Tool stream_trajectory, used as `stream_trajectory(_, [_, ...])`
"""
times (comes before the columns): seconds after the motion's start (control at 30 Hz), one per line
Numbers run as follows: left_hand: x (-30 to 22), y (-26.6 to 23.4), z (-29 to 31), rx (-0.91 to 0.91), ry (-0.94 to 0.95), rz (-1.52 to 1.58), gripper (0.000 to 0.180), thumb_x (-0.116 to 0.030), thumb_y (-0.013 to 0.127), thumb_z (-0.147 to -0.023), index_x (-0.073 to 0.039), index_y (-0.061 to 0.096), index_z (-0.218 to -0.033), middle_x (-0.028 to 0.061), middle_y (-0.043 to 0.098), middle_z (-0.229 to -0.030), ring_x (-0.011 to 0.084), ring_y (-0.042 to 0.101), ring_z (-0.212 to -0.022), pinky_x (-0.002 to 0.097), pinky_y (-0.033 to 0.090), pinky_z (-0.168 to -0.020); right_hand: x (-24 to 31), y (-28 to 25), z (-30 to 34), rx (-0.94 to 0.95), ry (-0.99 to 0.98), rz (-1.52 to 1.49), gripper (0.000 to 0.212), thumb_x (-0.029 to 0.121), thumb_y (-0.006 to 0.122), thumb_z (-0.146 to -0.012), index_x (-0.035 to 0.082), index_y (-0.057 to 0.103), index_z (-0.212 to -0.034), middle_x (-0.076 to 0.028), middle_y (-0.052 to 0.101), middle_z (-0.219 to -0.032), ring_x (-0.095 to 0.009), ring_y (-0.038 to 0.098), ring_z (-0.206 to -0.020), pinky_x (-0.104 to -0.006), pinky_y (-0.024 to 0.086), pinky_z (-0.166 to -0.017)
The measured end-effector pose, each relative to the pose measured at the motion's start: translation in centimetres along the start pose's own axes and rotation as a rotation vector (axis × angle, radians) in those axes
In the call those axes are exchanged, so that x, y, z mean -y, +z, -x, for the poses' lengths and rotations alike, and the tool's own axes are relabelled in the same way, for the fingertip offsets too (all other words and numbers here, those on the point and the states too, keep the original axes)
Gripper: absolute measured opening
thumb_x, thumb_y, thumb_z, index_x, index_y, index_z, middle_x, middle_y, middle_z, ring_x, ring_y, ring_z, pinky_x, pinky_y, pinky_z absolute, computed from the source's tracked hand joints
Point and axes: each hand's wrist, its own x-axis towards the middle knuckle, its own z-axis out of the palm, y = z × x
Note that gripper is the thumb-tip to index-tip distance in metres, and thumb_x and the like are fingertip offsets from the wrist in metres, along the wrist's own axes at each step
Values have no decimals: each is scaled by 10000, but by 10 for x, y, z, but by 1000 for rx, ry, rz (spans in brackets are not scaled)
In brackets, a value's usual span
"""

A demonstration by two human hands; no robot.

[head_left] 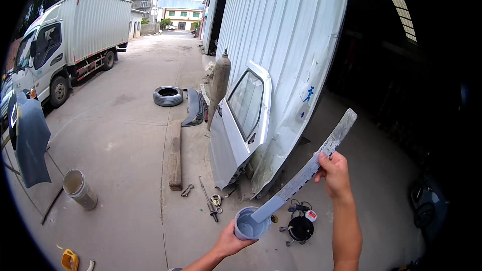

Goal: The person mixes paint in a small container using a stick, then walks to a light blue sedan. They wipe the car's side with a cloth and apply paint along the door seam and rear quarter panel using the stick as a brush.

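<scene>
My left hand [229,243] is closed around a small plastic cup [244,228] with blue-grey paint in it, its mouth tilted toward me. In my right hand [333,171] is a long, flat mixing stick [296,183], gripped between thumb and fingers at its upper part. The stick slants down to the left and its grey-coated lower end reaches inside the cup. Printed markings run along the stick, and its rounded top sticks out above my hand.
A silver car door [226,140] leans by a corrugated metal wall [281,30], beside a gas cylinder [219,85]. On the concrete lie a wooden beam [175,155], a tire [168,96], tools [208,200] and a black round device [301,229]. A bucket [83,193] stands left; a truck [95,27] is parked beyond.
</scene>
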Motion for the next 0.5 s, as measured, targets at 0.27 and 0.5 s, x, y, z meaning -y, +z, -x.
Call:
stream_trajectory(0.27, [-1,-36,-25,436,-25,173,743,-176,852,-647,-41,482,-1277,88,587,-1209,185,559,-1120,334,440,-962,61,28,59,-348,94,220,193,194,546,-943,11,580,-892,-88,640,-782,-123,576,-597,-229,453,-472])
stream_trajectory(0.5, [-15,-43,4,714,-59,300,758,-134,858,-635,-23,465,-1274,78,578,-1187,169,544,-1108,326,431,-964,107,61,132,-600,201,357,197,204,546,-946,20,580,-887,-73,637,-783,-120,579,-617,-234,455,-492])
